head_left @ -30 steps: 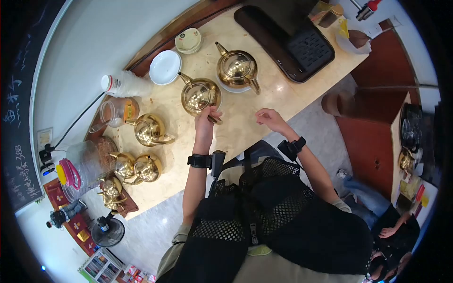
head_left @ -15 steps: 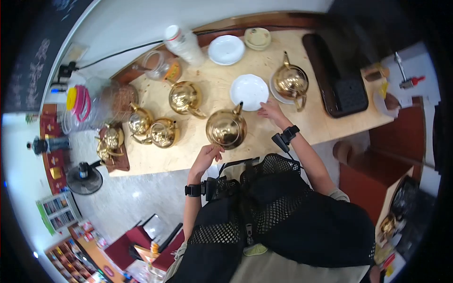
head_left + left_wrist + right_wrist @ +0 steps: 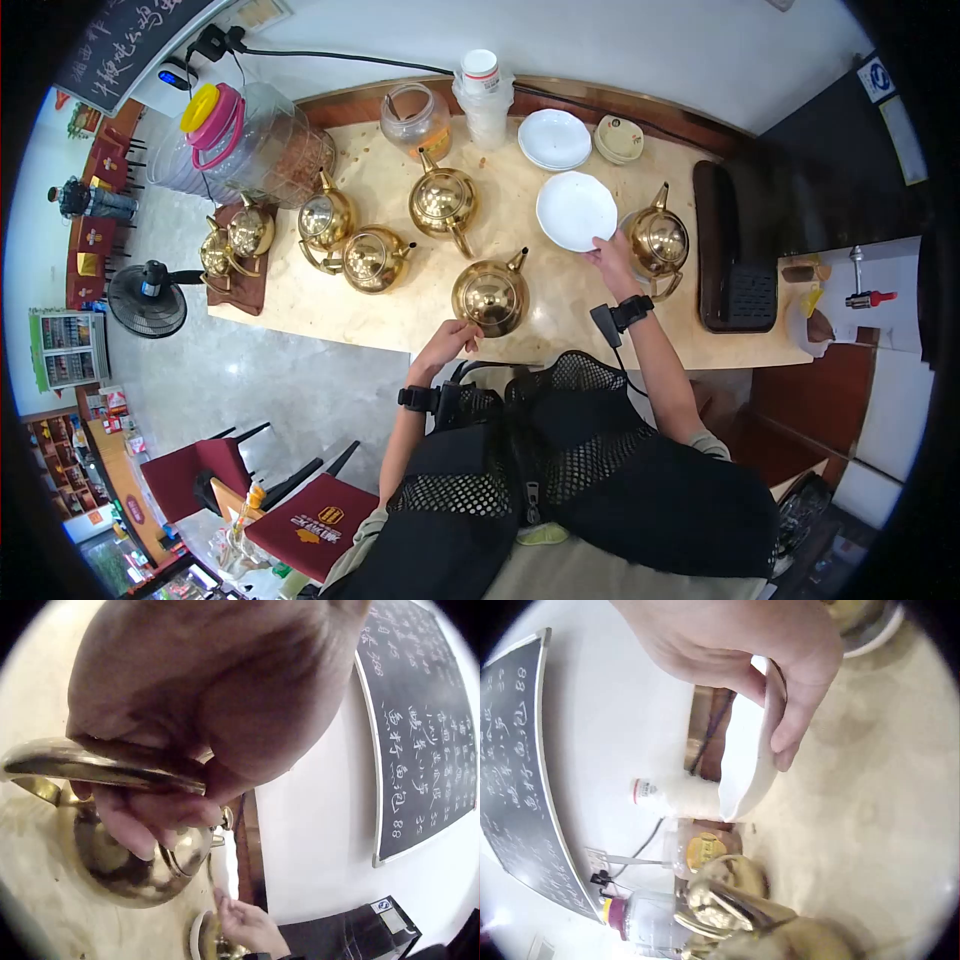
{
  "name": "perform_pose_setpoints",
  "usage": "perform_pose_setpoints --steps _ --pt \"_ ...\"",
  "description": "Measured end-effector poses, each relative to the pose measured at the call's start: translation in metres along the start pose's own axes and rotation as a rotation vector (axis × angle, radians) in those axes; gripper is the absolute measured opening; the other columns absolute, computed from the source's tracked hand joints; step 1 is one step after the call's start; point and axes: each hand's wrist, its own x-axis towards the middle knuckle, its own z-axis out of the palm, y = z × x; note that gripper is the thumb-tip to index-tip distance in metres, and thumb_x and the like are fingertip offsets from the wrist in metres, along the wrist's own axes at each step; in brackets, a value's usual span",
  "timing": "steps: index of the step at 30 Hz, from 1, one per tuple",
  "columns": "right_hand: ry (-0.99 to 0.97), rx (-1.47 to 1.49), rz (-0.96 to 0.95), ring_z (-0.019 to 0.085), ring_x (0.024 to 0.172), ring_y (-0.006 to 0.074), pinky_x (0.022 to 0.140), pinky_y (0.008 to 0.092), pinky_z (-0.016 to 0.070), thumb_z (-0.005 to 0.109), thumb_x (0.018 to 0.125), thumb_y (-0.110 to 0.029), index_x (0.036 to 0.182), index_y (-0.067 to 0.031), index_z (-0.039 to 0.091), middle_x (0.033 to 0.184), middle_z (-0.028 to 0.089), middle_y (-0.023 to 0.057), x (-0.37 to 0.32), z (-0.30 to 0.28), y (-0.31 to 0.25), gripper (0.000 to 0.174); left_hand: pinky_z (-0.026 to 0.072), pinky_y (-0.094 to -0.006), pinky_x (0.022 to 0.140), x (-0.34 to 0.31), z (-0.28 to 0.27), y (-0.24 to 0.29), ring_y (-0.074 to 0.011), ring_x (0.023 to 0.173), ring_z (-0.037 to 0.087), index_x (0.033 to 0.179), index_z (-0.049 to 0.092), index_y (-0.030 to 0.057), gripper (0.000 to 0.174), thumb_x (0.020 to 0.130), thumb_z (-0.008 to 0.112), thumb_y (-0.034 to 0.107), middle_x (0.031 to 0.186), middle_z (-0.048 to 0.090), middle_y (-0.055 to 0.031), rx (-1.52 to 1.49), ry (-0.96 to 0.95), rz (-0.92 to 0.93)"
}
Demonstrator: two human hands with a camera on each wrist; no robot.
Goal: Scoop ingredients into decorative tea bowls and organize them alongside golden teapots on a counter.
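Note:
My left hand (image 3: 447,345) grips the handle (image 3: 112,769) of a gold metal teapot (image 3: 490,298) close to the front edge of the table. Its spout points away from me, to the back right. The right hand (image 3: 610,265) pinches the near rim of a white shallow plate (image 3: 577,212), thumb inside and fingers beneath. In the right wrist view the plate (image 3: 746,750) is tilted, with its far edge lower than the pinched rim. Just right of that hand, another gold teapot (image 3: 658,242) stands on a white plate.
Behind the held plate are a stack of white plates (image 3: 555,138) and small patterned dishes (image 3: 620,138). Stacked cups (image 3: 483,100) and a clear jar (image 3: 415,120) stand along the wall. More gold teapots (image 3: 443,202) occupy the left. A dark tray (image 3: 735,250) lies at the right.
The left hand has drawn the teapot off the plate towards me. My right hand has moved in and taken the bared plate by its rim. The head view has turned.

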Motion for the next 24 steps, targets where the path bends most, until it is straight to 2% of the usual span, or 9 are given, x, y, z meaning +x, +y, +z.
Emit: perform_pose_setpoints --steps 1,4,7,8,9,10,13,19,24 --pt "0.001 0.000 -0.022 0.055 0.079 0.0255 0.059 0.0309 0.0488 0.040 0.071 0.003 0.102 -0.0027 0.033 0.094 0.049 0.0148 0.003 0.000 -0.006 0.033 0.0319 -0.0189 0.049 0.003 -0.001 0.000 -0.0064 0.053 0.043 0.073 0.055 0.0024 0.018 0.077 0.042 0.014 0.056 0.049 -0.0010 -0.007 -0.003 0.005" --pt "-0.077 0.047 -0.057 0.057 0.075 0.0258 0.058 0.0277 0.0479 0.040 0.071 0.002 0.103 -0.0022 0.033 0.091 0.051 0.0144 0.026 0.011 -0.031 0.033 0.0319 -0.0191 0.049 0.011 -0.003 0.002 -0.0064 0.052 0.043 0.072 0.055 0.0022 0.018 0.077 0.042 0.014 0.058 0.052 -0.0023 -0.015 -0.012 0.026" --pt "-0.122 0.092 -0.043 0.057 0.072 0.0266 0.058 0.0281 0.0480 0.040 0.071 0.002 0.104 -0.0016 0.034 0.092 0.051 0.0148 0.072 0.022 -0.039 0.034 0.0354 -0.0195 0.052 0.015 -0.003 0.005 -0.0078 0.054 0.047 0.072 0.055 0.0004 0.020 0.078 0.042 0.014 0.059 0.053 -0.0040 0.075 0.007 0.065" --pt "-0.163 0.042 -0.019 0.053 0.082 0.0282 0.070 0.0345 0.0476 0.037 0.071 0.005 0.105 0.0016 0.034 0.097 0.047 0.0180 0.080 0.027 -0.047 0.034 0.0371 -0.0200 0.055 0.015 -0.001 0.003 -0.0087 0.056 0.048 0.072 0.055 -0.0006 0.021 0.078 0.041 0.015 0.060 0.054 -0.0046 0.044 0.025 0.077" --pt "-0.167 0.034 -0.014 0.053 0.082 0.0282 0.070 0.0345 0.0476 0.037 0.071 0.005 0.105 0.0016 0.034 0.097 0.047 0.0180 0.088 0.033 -0.051 0.034 0.0387 -0.0206 0.058 0.015 0.000 0.000 -0.0095 0.058 0.050 0.072 0.055 -0.0016 0.022 0.078 0.041 0.015 0.060 0.054 -0.0052 0.011 0.041 0.085" --pt "-0.146 0.077 -0.014 0.053 0.082 0.0291 0.071 0.0353 0.0479 0.036 0.071 0.006 0.105 0.0024 0.033 0.097 0.047 0.0185 0.092 0.040 -0.056 0.035 0.0401 -0.0215 0.062 0.015 0.001 -0.001 -0.0106 0.062 0.052 0.073 0.054 -0.0025 0.025 0.080 0.040 0.017 0.061 0.054 -0.0054 -0.006 0.049 0.083" --pt "-0.082 0.117 0.008 0.053 0.082 0.0314 0.071 0.0374 0.0486 0.034 0.071 0.008 0.104 0.0048 0.032 0.097 0.047 0.0197 0.103 0.055 -0.061 0.034 0.0400 -0.0218 0.062 0.014 0.004 -0.006 -0.0105 0.062 0.051 0.073 0.054 -0.0022 0.027 0.082 0.040 0.019 0.062 0.055 -0.0054 -0.028 0.082 0.098" --pt "-0.106 0.148 -0.021 0.053 0.082 0.0324 0.069 0.0349 0.0498 0.033 0.072 0.007 0.102 0.0065 0.033 0.095 0.047 0.0202 0.136 0.058 -0.054 0.030 0.0401 -0.0221 0.063 0.012 0.009 -0.005 -0.0107 0.063 0.052 0.075 0.054 -0.0028 0.028 0.082 0.040 0.020 0.063 0.055 -0.0055 -0.109 0.096 0.122" --pt "-0.089 0.037 -0.018 0.055 0.077 0.0319 0.066 0.0305 0.0504 0.038 0.074 0.004 0.100 0.0085 0.033 0.092 0.049 0.0206 0.140 0.063 -0.056 0.027 0.0403 -0.0223 0.063 0.010 0.010 -0.002 -0.0108 0.064 0.052 0.075 0.054 -0.0033 0.029 0.082 0.040 0.020 0.064 0.055 -0.0059 -0.088 0.113 0.102"
